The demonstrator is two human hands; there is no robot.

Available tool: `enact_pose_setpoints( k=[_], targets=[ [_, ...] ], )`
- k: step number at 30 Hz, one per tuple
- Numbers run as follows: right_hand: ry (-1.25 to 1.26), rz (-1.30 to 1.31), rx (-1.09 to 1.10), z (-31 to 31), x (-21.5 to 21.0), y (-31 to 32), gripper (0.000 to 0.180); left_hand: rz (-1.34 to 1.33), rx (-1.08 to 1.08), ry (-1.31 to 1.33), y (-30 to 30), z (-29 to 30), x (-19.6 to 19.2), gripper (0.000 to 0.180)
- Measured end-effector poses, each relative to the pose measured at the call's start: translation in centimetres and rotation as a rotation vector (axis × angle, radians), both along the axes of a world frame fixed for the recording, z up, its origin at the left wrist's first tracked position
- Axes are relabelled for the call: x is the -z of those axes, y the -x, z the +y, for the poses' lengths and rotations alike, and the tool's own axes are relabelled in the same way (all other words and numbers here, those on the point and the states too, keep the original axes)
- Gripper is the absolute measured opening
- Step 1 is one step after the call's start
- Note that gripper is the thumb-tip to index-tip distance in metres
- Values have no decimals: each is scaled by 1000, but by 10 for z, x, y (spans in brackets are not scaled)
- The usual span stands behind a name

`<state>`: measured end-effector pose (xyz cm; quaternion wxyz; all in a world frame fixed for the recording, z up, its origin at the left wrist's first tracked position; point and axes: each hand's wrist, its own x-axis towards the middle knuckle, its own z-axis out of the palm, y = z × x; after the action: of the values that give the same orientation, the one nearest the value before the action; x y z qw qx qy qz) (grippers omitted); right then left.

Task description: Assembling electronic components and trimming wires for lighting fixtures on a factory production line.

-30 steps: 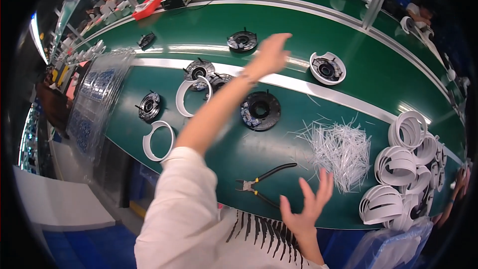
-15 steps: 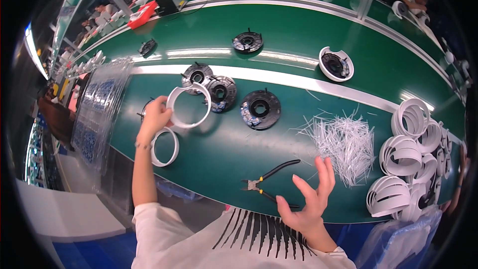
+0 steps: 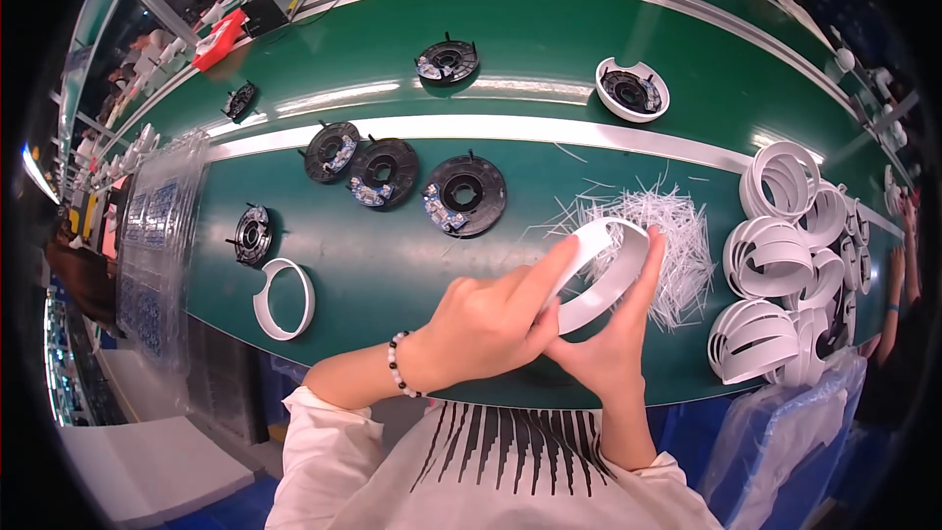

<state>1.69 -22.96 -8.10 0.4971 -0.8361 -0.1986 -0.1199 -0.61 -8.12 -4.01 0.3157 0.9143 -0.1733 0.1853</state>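
Both my hands hold a white plastic ring (image 3: 597, 302), tilted above the bench near the pile of thin white strips (image 3: 677, 265). My left hand (image 3: 491, 324) reaches across from the left, its fingers closed on the ring's left side. On the other side, my right hand (image 3: 620, 339) has its fingers along the ring's right wall and the thumb low beside the left hand. A second white ring (image 3: 306, 299), notched at its rim, stands on the bench to the left. Black round parts with small circuit boards lie beyond, the nearest black disc (image 3: 488, 198) just past my left hand.
Stacked white rings (image 3: 770, 260) crowd the bench's right end. Clear plastic trays (image 3: 147, 226) stand along the left. Past the white strip, the green surface bears another black disc (image 3: 446, 61) and a white cup-shaped housing (image 3: 655, 110). Blue plastic-wrapped material (image 3: 785, 451) sits lower right.
My left hand has carried the ring from the left side over to my right hand, which has closed on it too. The view has shifted, and the pliers are no longer visible.
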Motion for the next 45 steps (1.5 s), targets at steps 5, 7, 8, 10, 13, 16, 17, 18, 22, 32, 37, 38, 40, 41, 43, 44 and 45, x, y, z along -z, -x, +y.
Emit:
enact_pose_setpoints(
  k=[5,7,8,10,13,16,17,18,22,32,37,38,40,41,43,44,45],
  targets=[
    [-125,18,42,-37,12,-7,120,264,-6,163,-82,73,2,48],
    [-171,11,-31,-33,7,-5,120,48,-15,-326,-99,121,33,56],
    [-199,10,-73,-33,7,-7,120,228,19,-317,-107,127,42,57],
    [-299,52,-136,-30,7,-3,122,403,62,-260,-114,129,57,55],
    [-407,135,-157,-26,11,1,123,433,32,-260,-121,126,60,50],
    [-453,185,-130,-20,16,0,121,643,-63,268,-113,114,59,33],
    [-457,195,-118,-18,18,-2,121,509,-55,448,-105,107,62,26],
    [-438,177,-112,-16,19,-4,119,496,-67,732,-95,91,61,21],
    [-502,165,-140,3,18,-8,119,386,-99,1111,-44,17,58,30],
    [-257,132,-290,1,5,-11,119,1028,661,1829,-26,29,67,70],
    [-340,129,-320,2,7,-12,118,923,441,1849,-36,17,65,57],
    [-458,137,-318,0,9,-13,118,977,327,1953,-34,11,57,57],
    [-560,198,-338,-2,12,-16,118,968,274,2015,-30,17,69,60],
    [-487,177,-318,-4,11,-15,120,948,382,2014,-29,19,72,62],
    [-259,129,-270,0,7,-7,119,962,461,2035,-30,12,60,61],
    [-166,65,-229,4,1,-4,115,938,416,1986,-32,9,61,61],
    [-164,64,-228,7,1,-2,115,920,481,2049,-32,8,60,60]
  ],
)
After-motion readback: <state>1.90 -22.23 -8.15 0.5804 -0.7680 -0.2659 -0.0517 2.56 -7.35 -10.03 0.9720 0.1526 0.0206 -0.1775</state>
